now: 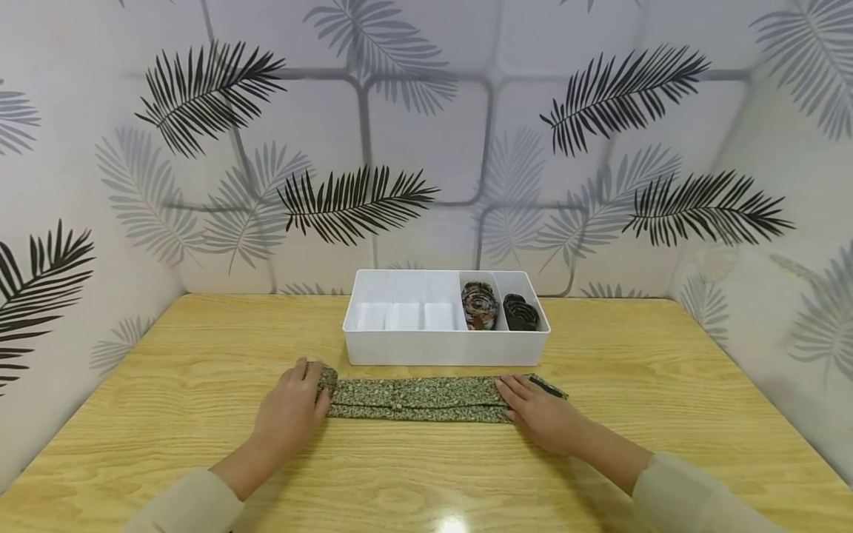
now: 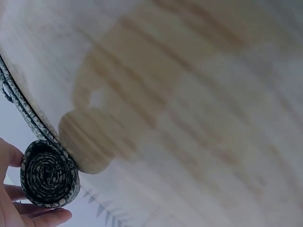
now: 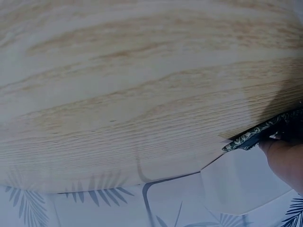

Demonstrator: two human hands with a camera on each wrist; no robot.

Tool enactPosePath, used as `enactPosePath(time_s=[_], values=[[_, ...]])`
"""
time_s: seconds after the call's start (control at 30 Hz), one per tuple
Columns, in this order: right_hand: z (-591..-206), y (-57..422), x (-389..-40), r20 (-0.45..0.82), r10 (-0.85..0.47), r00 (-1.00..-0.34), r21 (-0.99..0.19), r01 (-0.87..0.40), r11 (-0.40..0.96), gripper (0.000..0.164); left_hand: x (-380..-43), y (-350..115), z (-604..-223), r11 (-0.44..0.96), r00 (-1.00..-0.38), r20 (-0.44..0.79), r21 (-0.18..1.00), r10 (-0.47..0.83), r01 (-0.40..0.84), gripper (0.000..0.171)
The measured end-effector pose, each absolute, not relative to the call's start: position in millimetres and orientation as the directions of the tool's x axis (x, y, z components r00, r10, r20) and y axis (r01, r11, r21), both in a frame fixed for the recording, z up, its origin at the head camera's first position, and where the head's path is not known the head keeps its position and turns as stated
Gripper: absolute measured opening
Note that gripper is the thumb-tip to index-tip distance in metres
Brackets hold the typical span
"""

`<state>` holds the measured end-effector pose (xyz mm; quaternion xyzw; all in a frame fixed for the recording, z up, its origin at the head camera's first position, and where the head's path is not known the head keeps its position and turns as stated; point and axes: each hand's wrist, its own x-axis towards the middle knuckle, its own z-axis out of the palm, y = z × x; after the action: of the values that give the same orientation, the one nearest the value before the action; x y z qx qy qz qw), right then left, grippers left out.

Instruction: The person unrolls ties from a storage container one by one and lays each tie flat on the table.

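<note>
A green patterned necktie [image 1: 426, 396] lies across the wooden table, its lengthwise seam facing up. Its left end is wound into a roll [image 1: 327, 377], which my left hand [image 1: 293, 403] grips with fingers over the far side and thumb on the near side. The left wrist view shows the spiral end of the roll [image 2: 49, 172] between thumb and fingers. Near the wide end on the right, my right hand [image 1: 540, 414] presses the fabric with extended fingers. In the right wrist view, the tie's tip [image 3: 241, 142] sticks out beyond the hand [image 3: 286, 163].
Behind the tie stands a white divided box [image 1: 440, 348]. Its two right compartments hold a brown patterned roll [image 1: 480, 305] and a dark roll [image 1: 520, 312]. A leaf-patterned wall [image 1: 426, 244] borders the back of the table [image 1: 400, 474].
</note>
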<state>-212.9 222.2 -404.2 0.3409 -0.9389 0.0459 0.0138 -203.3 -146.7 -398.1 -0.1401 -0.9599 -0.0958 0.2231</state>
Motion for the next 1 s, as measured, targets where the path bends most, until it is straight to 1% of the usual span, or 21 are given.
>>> enactPosePath(time_s=[0.17,0.23,0.37,0.47,0.67,0.8,1.0], values=[[-402.7,222.5,-212.2,0.069,-0.641,-0.764,-0.081,-0.645,0.76,0.045,-201.8,-149.8,-397.1,0.941,-0.862,0.457,0.137,0.218,0.31,0.037],[-402.7,222.6,-212.3,0.07,-0.642,-0.764,-0.082,-0.645,0.759,0.045,-201.9,-150.7,-397.1,0.942,-0.872,0.443,0.146,0.209,0.301,0.038],[-404.8,223.4,-212.7,0.072,-0.641,-0.764,-0.081,-0.645,0.76,0.045,-202.8,-152.9,-397.7,0.948,-0.895,0.404,0.163,0.189,0.273,0.046],[-406.8,223.8,-213.1,0.076,-0.641,-0.763,-0.077,-0.646,0.76,0.045,-203.7,-155.4,-398.6,0.951,-0.9,0.395,0.159,0.184,0.265,0.052],[-407.2,223.0,-212.2,0.066,-0.63,-0.774,-0.082,-0.634,0.769,0.045,-207.0,-159.3,-398.2,0.953,-0.888,0.416,0.131,0.196,0.273,0.047],[-406.5,222.7,-211.4,0.069,-0.628,-0.775,-0.07,-0.632,0.772,0.045,-207.4,-161.8,-394.9,0.962,-0.895,0.407,0.112,0.184,0.249,0.045],[-406.8,222.9,-211.9,0.07,-0.632,-0.772,-0.059,-0.636,0.77,0.045,-206.1,-167.7,-392.1,0.965,-0.905,0.397,0.136,0.154,0.224,0.042]])
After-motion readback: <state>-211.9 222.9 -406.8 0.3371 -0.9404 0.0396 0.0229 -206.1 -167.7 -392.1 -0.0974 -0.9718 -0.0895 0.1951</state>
